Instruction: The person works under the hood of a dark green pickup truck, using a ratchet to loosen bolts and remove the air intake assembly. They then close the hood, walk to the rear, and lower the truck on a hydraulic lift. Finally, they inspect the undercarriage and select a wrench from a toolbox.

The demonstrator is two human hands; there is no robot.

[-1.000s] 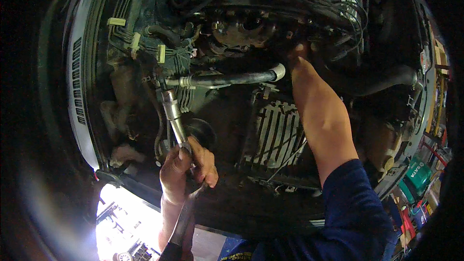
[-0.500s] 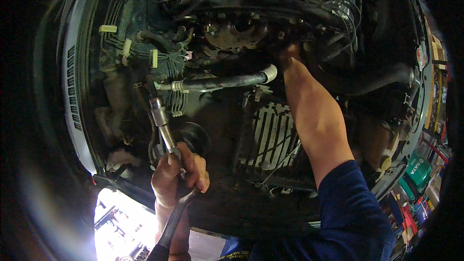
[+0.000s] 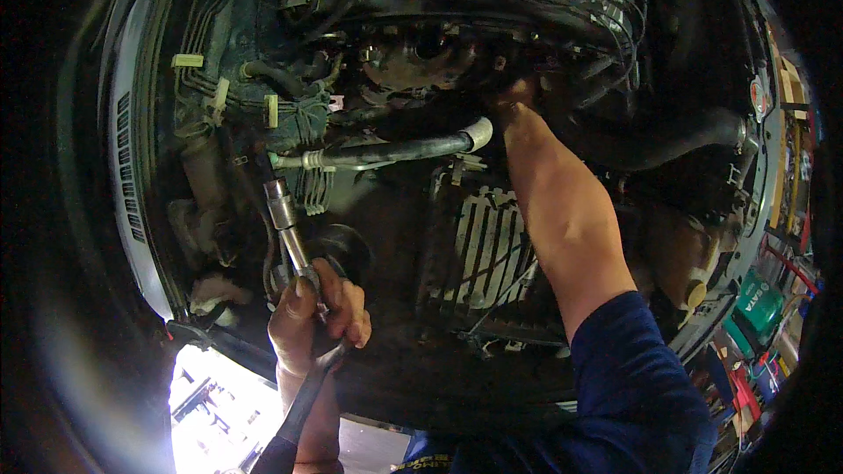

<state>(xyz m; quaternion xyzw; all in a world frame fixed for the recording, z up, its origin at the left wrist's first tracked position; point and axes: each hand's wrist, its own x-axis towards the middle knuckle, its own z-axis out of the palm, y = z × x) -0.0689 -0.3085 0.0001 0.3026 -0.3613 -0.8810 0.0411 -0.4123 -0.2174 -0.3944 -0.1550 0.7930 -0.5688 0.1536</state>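
Hands: 2, both bare, no gloves; the left hand (image 3: 318, 316) shows fully, the right hand (image 3: 512, 92) mostly hidden in the dark above.
Right sleeve: dark blue sleeve (image 3: 645, 377), long, pushed up to about the elbow, creased fabric.
Right forearm: bare below the sleeve, no watch.
Left forearm: bare near the wrist, no sleeve showing.
Chest: a strip of blue cloth (image 3: 430, 461) at the lower edge.

Car repair workshop, seen from beneath a raised vehicle: grimy engine underside (image 3: 421, 61) with hoses, wiring and a finned oil pan (image 3: 483, 254) overhead. Colourful bottles and supplies (image 3: 755, 316) shelved at the right edge. Bright shop floor (image 3: 219, 404) below.
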